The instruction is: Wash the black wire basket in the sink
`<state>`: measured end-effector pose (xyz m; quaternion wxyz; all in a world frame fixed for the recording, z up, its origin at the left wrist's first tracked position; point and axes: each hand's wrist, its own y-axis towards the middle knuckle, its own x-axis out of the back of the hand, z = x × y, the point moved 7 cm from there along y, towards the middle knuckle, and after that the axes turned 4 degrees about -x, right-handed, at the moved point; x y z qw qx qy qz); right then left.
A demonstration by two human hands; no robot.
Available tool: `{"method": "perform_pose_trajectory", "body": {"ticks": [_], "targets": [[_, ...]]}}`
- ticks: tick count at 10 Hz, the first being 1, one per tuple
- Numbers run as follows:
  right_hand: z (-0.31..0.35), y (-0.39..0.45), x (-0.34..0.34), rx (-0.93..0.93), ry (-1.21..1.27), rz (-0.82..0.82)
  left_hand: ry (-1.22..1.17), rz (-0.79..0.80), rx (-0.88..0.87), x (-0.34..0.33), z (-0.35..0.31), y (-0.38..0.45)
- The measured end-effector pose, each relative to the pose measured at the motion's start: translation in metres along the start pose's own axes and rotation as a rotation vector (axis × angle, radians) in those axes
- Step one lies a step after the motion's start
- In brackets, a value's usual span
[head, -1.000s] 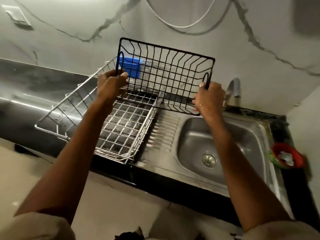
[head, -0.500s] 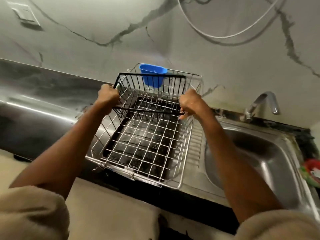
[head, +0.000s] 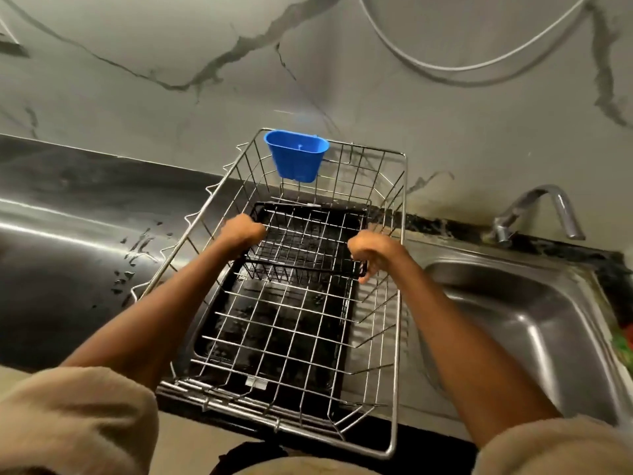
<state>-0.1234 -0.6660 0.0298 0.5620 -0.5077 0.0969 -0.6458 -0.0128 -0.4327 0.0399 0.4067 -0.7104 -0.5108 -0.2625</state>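
The black wire basket [head: 308, 238] lies low inside the far half of a large silver wire dish rack [head: 399, 303], open side up. My left hand [head: 241, 231] grips its left end and my right hand [head: 368, 252] grips its right end, both fists closed around the rim. The steel sink [head: 520, 323] lies to the right of the rack, and its basin holds nothing I can see. The chrome tap [head: 544, 207] stands at the sink's back edge, with no water running.
A blue plastic cup holder [head: 297, 154] hangs on the rack's back rim. A black drip tray [head: 270, 341] lies under the rack. The dark counter [head: 68, 255] to the left has water splashes. A white hose [head: 445, 65] loops on the marbled wall.
The basket was held upright and high between rack and sink; both hands have since carried it left and lowered it flat into the silver dish rack. The view has shifted left.
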Motion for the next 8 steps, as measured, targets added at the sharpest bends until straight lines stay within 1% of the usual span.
{"method": "perform_pose_trajectory", "body": {"ticks": [1,2,3,4,5,6,7,8], "targets": [[-0.002,-0.001,-0.007,-0.041,0.017,0.054,0.032,-0.001,-0.025,-0.006,0.001,0.011],[0.001,-0.005,-0.010,-0.054,-0.033,0.044,0.001,-0.013,-0.030,-0.005,0.001,0.016],[0.001,-0.011,-0.013,-0.060,-0.006,0.007,-0.014,-0.002,-0.072,-0.005,0.000,0.013],[0.001,-0.019,-0.014,-0.067,0.006,-0.071,-0.037,0.031,-0.119,-0.001,0.000,0.008],[0.009,-0.034,-0.017,-0.024,-0.053,-0.165,-0.044,0.028,-0.205,0.008,-0.002,0.000],[0.021,-0.053,-0.016,0.035,-0.129,-0.340,0.032,0.033,-0.294,0.020,-0.006,-0.018],[0.040,-0.070,-0.014,0.142,-0.246,-0.447,0.081,-0.074,-0.394,0.036,-0.016,-0.035],[0.062,-0.103,-0.005,0.299,-0.326,-0.603,0.099,-0.255,-0.564,0.057,-0.029,-0.050]]}}
